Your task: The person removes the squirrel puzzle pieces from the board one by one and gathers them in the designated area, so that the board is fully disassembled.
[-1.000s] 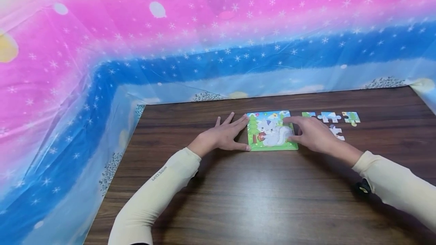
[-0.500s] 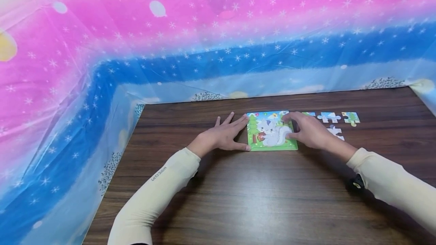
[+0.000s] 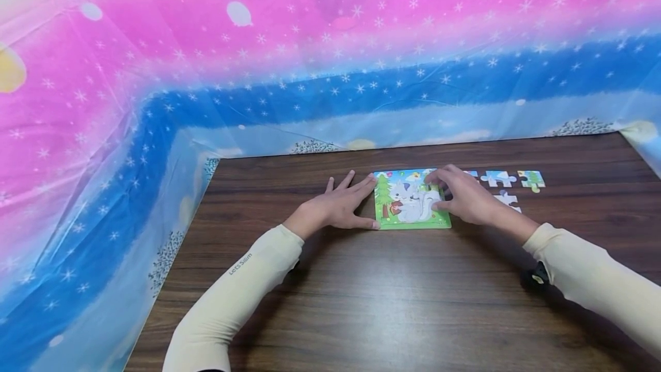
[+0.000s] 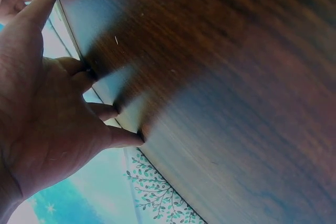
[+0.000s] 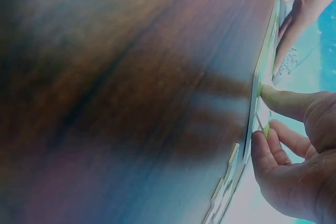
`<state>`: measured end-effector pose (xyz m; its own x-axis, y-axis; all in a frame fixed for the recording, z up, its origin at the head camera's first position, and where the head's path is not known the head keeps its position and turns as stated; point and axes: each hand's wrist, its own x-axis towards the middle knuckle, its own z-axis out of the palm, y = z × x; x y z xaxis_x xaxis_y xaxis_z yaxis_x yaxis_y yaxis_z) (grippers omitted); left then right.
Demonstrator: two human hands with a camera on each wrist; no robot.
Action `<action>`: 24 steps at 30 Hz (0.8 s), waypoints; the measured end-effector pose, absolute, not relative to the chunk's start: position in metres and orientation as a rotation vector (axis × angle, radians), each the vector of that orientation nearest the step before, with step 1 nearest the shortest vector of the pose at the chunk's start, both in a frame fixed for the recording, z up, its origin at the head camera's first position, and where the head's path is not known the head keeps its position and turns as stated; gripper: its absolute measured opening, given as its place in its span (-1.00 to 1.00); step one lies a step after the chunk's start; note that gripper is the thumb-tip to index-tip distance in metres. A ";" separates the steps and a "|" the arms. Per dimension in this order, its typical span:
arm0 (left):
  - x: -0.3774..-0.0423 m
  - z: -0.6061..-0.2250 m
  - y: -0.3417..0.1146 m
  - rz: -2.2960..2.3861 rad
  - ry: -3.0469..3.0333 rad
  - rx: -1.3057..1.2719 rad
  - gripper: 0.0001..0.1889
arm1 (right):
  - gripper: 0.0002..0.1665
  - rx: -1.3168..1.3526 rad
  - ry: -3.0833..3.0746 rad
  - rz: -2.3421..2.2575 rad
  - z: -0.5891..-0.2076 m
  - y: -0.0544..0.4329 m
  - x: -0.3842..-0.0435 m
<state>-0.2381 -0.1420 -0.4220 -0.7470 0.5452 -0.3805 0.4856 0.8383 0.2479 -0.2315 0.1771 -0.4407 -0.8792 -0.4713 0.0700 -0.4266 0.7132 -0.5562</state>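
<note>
A small jigsaw puzzle point(image 3: 408, 205) with a grey-white squirrel and green trees lies on the brown table point(image 3: 330, 303). My left hand point(image 3: 338, 202) is spread flat at its left side, with the thumb at the near corner and the index finger at the far corner. Over the right part of the picture, my right hand point(image 3: 467, 197) pinches a puzzle piece point(image 5: 266, 129) between curled fingers and thumb. Most of that piece is hidden by the fingers. In the right wrist view the piece's edge shows slightly tilted at the board's surface.
Several loose puzzle pieces point(image 3: 498, 178) lie in rows to the right of the puzzle, one partly covered by my right hand. Behind the table's far edge hangs a pink and blue cloth point(image 3: 320, 62) with snowflakes.
My right hand has shifted slightly left over the puzzle, its fingers rising a little at the upper right part of the picture. My left hand has stayed in place.
</note>
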 end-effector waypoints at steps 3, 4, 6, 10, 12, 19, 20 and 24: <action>-0.239 -0.422 -0.142 0.183 2.571 0.766 0.11 | -0.46 -0.760 2.818 -0.907 -0.441 0.178 -0.232; -0.239 -0.423 -0.142 0.184 2.570 0.766 0.11 | -0.47 -0.766 2.811 -0.913 -0.441 0.179 -0.232; -0.239 -0.422 -0.142 0.186 2.567 0.765 0.11 | -0.48 -0.776 2.796 -0.917 -0.441 0.180 -0.233; -0.239 -0.421 -0.142 0.185 2.566 0.766 0.10 | -0.47 -0.799 2.748 -0.904 -0.437 0.181 -0.239; -0.238 -0.421 -0.142 0.183 2.567 0.766 0.10 | -0.46 -0.808 2.725 -0.887 -0.435 0.181 -0.242; -0.239 -0.421 -0.142 0.185 2.562 0.765 0.10 | -0.49 -0.792 2.699 -0.866 -0.432 0.181 -0.245; -0.239 -0.421 -0.142 0.183 2.564 0.767 0.10 | -0.49 -0.784 2.703 -0.867 -0.432 0.181 -0.244; -0.239 -0.421 -0.142 0.180 2.568 0.771 0.10 | -0.50 -0.755 2.727 -0.883 -0.434 0.182 -0.242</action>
